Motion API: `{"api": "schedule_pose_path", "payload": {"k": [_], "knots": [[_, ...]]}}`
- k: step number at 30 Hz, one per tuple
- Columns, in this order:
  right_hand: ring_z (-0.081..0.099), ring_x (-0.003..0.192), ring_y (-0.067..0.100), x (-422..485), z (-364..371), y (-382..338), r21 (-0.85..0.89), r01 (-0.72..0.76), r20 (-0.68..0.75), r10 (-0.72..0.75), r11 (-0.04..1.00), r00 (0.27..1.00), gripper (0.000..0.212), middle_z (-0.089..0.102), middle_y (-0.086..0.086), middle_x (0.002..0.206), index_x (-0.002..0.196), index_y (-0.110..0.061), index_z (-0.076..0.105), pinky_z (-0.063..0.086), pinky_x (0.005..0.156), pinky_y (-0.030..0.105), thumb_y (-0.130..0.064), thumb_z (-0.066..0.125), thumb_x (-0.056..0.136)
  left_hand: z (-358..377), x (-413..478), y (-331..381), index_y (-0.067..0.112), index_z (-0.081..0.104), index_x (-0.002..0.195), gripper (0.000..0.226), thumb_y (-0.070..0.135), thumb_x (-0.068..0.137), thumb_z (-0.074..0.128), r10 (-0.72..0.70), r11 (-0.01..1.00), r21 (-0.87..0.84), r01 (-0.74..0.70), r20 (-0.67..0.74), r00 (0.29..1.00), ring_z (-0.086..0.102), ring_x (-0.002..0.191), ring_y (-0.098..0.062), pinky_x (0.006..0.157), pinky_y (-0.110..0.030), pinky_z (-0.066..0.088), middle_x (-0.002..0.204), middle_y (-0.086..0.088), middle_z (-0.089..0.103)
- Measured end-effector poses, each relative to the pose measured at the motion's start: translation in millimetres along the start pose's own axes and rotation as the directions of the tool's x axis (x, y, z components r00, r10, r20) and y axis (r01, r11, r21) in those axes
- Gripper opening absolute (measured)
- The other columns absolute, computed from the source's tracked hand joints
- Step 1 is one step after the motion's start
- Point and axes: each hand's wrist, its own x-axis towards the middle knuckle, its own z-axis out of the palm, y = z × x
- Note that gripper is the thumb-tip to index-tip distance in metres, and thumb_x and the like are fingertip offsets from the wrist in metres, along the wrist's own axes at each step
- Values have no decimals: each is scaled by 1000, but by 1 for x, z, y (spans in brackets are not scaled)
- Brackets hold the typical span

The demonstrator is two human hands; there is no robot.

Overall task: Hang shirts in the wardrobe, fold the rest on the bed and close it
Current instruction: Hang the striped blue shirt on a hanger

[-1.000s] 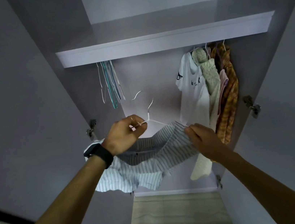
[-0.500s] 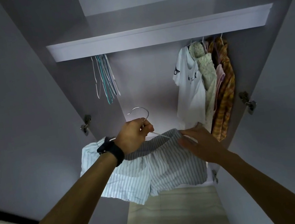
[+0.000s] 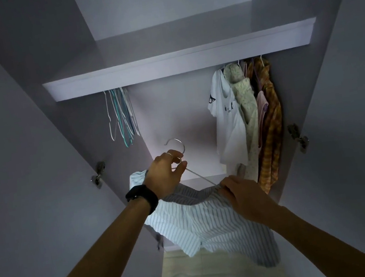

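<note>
On the far left, the left door [image 3: 27, 160] of the wardrobe [image 3: 174, 120] stands open. Just inside it a bunch of spare hangers [image 3: 122, 116] dangles under the shelf [image 3: 167, 72]; the rail itself is hidden behind the shelf's front edge.

Below them, our left hand [image 3: 168, 175] has its fingers curled round the neck of a wire hanger [image 3: 200, 177], with the hook rising just above the knuckles. The striped shirt [image 3: 212, 223] drapes from that hanger in front of the open wardrobe, well below the shelf and not yet on the rail. At its right shoulder, our right hand [image 3: 243, 195] pinches the cloth where the hanger's arm goes in.

Further right, 4 garments [image 3: 244, 118] already hang close together, and beyond them the right door [image 3: 352, 138] is open too.

So we judge the hanging partly done. This shirt looks nearly seated on its hanger and must then be lifted to the rail. We cannot see the bed, so any folding is unknown to us, and both doors are left to close.

Compared with 1 second ago, the shirt is less bunched and falls longer. Our left hand has moved up to the hanger's neck, so the hook now sits right over it. The shelf also lies lower in view than half a second ago, so our head has tipped up.
</note>
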Motion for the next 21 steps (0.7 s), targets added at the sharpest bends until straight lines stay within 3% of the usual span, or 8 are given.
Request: {"api": "schedule_pose_path", "payload": {"k": [2,5,10,14,19,21], "knots": [[63,78,25,10,-2,7,-11,-59,29,59,998,998,16,66,13,93,102,0,66,47,69,30,-11,54,102,-6,12,-6,18,55,136,40,33,99,57,13,995,99,-12,-15,1000,48,129,-23,107,-39,42,137,-3,57],[57,86,23,35,-6,17,-33,-145,40,146,989,988,23,63,13,100,104,0,62,43,76,31,-16,45,106,-19,36,-9,19,43,148,54,35,99,56,54,947,320,-25,-82,995,29,144,-27,118,-44,28,155,-7,37],[50,81,18,85,-17,24,-88,-277,19,280,957,960,24,54,6,91,97,-5,56,36,72,27,-21,40,107,-49,82,1,26,11,160,77,42,96,53,216,821,568,-53,-224,950,-1,153,-32,121,-57,3,167,-10,-6],[58,87,22,119,-23,25,-143,-366,-62,361,920,931,22,49,1,88,100,-7,55,36,72,26,-23,42,106,-81,131,7,31,-1,160,80,48,96,45,419,746,656,-120,-322,849,-6,153,-33,118,-59,-5,167,-8,-10],[62,96,31,170,-41,32,-157,-443,-154,422,883,894,16,61,11,98,94,-11,50,37,73,30,-23,43,104,-98,195,-11,34,-17,156,70,52,103,25,486,707,697,-123,-351,800,-8,154,-28,120,-62,-3,166,-1,-15],[63,99,33,187,-47,36,-176,-463,-195,431,869,881,19,65,15,104,99,-7,55,42,75,32,-23,46,103,-92,209,-21,34,-13,157,65,51,104,21,539,701,701,-132,-399,742,-3,153,-28,118,-62,-4,167,-1,-9]]}}
